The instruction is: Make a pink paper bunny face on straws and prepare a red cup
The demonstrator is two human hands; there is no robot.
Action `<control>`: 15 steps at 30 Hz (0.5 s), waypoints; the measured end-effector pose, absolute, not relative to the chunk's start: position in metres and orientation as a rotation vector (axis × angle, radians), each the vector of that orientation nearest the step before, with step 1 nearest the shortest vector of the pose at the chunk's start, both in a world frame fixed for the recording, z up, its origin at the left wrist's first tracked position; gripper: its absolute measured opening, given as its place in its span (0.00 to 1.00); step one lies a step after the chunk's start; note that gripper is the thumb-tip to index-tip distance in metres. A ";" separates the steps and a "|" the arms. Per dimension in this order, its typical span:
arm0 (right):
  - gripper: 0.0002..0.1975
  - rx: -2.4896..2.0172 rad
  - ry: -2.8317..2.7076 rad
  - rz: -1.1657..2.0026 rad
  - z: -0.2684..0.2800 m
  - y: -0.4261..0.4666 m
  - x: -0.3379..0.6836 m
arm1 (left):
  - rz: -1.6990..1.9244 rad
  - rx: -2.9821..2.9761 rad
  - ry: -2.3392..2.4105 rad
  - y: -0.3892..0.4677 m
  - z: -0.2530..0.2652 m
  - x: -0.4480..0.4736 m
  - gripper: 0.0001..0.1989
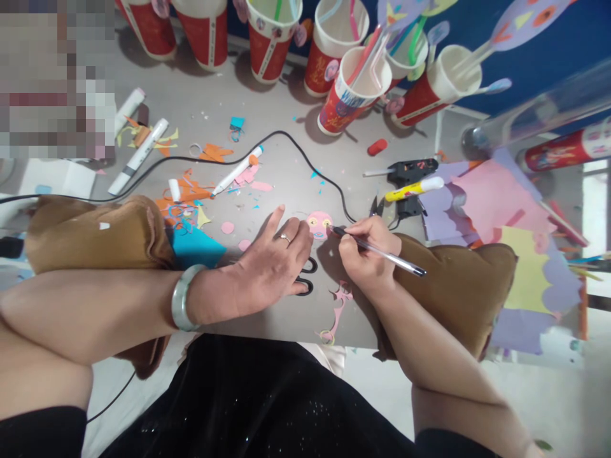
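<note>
Pink paper face (319, 224): right hand (370, 262) is clamping a pen (394, 257) at four o'clock, left hand (273, 261) is resting at eight, grip unclear.

Bright, even light — soft shadows beside the cups (265, 54) — edges stretched, upper left pixelated.
</note>
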State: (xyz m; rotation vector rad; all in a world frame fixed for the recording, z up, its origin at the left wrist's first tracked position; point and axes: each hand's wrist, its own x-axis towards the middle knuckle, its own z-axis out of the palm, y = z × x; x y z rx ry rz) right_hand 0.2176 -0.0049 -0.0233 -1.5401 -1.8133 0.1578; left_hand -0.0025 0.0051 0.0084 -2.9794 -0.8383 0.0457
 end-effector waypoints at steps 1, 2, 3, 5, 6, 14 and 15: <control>0.03 -1.547 -1.810 0.163 -0.024 -0.005 0.218 | 0.050 -2.978 -0.836 0.005 0.008 -0.003 0.44; 0.03 -1.551 -1.806 0.165 -0.025 -0.006 0.218 | 0.051 -2.974 -0.829 0.005 0.008 -0.003 0.44; 0.03 -1.551 -1.801 0.165 -0.025 -0.006 0.218 | 0.049 -2.969 -0.822 0.005 0.008 -0.003 0.44; 0.02 -1.544 -1.792 0.155 -0.025 -0.006 0.218 | 0.040 -2.958 -0.822 0.005 0.006 -0.003 0.45; 0.03 -1.537 -1.791 0.151 -0.025 -0.006 0.218 | 0.035 -2.955 -0.821 0.005 0.006 -0.003 0.45; 0.03 -1.491 -1.794 0.168 -0.021 -0.005 0.216 | 0.046 -2.969 -0.838 0.005 0.008 -0.002 0.46; 0.03 -1.500 -1.793 0.174 -0.022 -0.006 0.216 | 0.064 -2.979 -0.848 0.005 0.009 -0.002 0.46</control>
